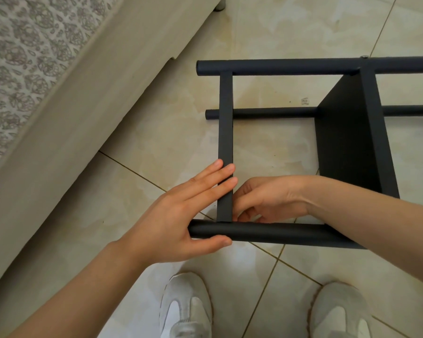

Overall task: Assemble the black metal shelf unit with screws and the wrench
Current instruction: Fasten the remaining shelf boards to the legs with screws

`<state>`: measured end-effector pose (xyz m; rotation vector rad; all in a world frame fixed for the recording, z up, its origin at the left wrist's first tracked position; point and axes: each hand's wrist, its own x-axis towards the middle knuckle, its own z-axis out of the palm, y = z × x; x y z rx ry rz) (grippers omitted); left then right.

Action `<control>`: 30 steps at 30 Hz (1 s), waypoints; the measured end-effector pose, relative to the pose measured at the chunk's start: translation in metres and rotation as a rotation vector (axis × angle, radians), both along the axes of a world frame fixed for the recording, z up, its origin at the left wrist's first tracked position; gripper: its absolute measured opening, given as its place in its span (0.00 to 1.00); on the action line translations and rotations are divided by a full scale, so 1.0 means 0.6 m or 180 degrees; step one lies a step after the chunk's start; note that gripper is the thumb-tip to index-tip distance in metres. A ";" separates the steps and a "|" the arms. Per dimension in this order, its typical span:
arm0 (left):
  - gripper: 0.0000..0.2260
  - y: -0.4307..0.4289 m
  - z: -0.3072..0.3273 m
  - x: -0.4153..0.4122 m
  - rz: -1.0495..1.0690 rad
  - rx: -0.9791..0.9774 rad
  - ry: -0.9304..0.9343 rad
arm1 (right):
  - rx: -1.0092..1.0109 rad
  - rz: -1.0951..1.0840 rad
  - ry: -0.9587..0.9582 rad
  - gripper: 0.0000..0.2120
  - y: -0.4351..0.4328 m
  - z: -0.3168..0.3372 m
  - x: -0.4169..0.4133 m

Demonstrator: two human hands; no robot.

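The black metal shelf unit (347, 132) lies on its side on the tiled floor. A flat crossbar (226, 123) runs from a far round tube (303, 67) to a near round tube (266, 234). My left hand (183, 215) holds the end of the near tube between thumb and palm, with straight fingers pressed against the crossbar. My right hand (266, 198) reaches inside the frame at the joint of crossbar and near tube, fingers curled; what they pinch is hidden. A silver screw head (364, 57) shows on the far tube. No wrench is visible.
A beige bed base (83, 113) with a patterned cover (17, 45) runs diagonally along the left. My two white shoes (186, 306) stand at the bottom edge. A lower black tube (274, 112) lies on the floor beneath the frame.
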<state>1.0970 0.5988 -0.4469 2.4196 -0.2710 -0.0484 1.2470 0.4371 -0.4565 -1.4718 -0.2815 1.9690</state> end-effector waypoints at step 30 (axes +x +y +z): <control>0.36 0.001 -0.002 0.001 0.0003 0.0031 -0.0122 | -0.0310 0.0315 -0.0181 0.14 0.006 0.010 0.005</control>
